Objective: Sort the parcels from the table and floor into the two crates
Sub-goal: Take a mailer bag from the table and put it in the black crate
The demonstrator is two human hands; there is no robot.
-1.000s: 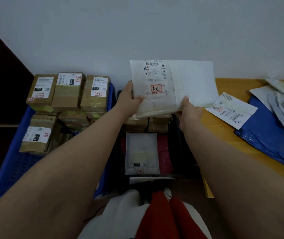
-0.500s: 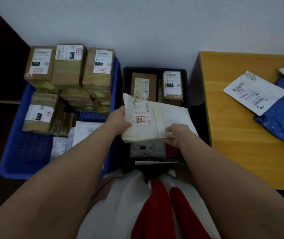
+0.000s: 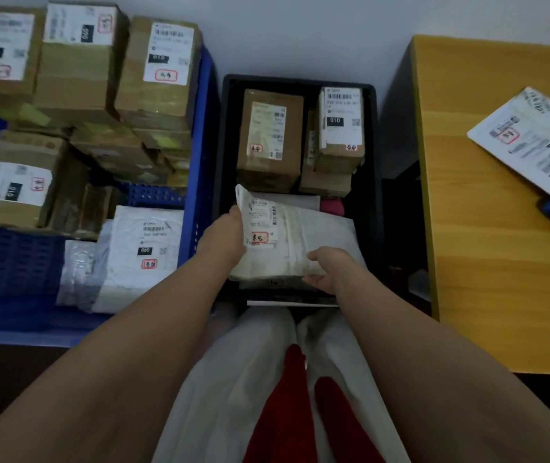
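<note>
White padded mailer (image 3: 287, 238) held low over near end of black plastic crate (image 3: 372, 195), long axis running left to right, tilted. Left hand (image 3: 225, 237) gripping left edge, right hand (image 3: 325, 270) pinching near right corner; hands apart, both equally close. Release probably next.

Left hand (image 3: 223, 240): centre of frame, forearm entering from lower left, fingers hidden behind the white parcel (image 3: 287, 242) whose left edge it grips. Right hand (image 3: 325, 267): just right of centre, forearm from lower right, pinching the parcel's near right corner.
</note>
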